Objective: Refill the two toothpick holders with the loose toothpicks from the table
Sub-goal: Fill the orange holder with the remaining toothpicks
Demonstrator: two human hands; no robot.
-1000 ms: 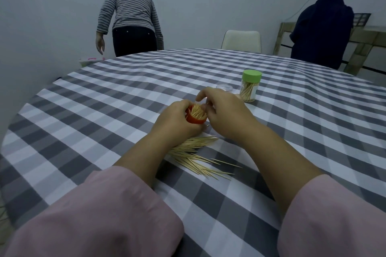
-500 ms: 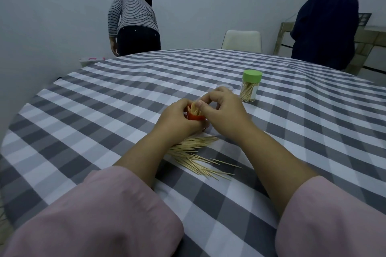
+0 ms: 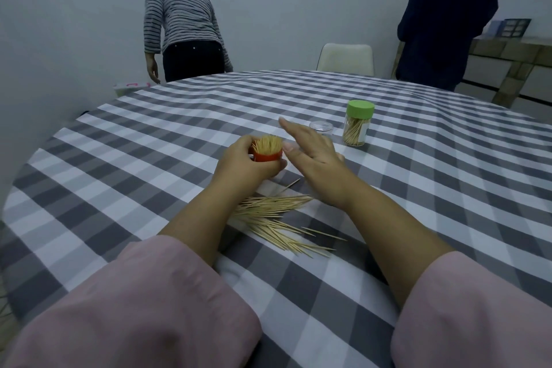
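My left hand (image 3: pixel 245 164) grips a red toothpick holder (image 3: pixel 266 155) that stands on the checked table, with toothpick tips bunched at its open top. Just right of it, my right hand (image 3: pixel 313 152) hovers with straight fingers and holds nothing. A pile of loose toothpicks (image 3: pixel 277 218) lies on the cloth between my forearms. A second holder with a green lid (image 3: pixel 358 122) stands closed, farther right. A clear cap (image 3: pixel 321 128) sits beside it, partly behind my right hand.
The round table (image 3: pixel 149 158) has a grey and white checked cloth. A person in a striped top (image 3: pixel 182 21) stands beyond its far left edge, another in dark clothes (image 3: pixel 442 18) at the far right. A white chair (image 3: pixel 345 60) stands behind the table.
My right hand has let go of the toothpicks at the red holder's top, opened flat and moved slightly right. The left hand still holds the holder.
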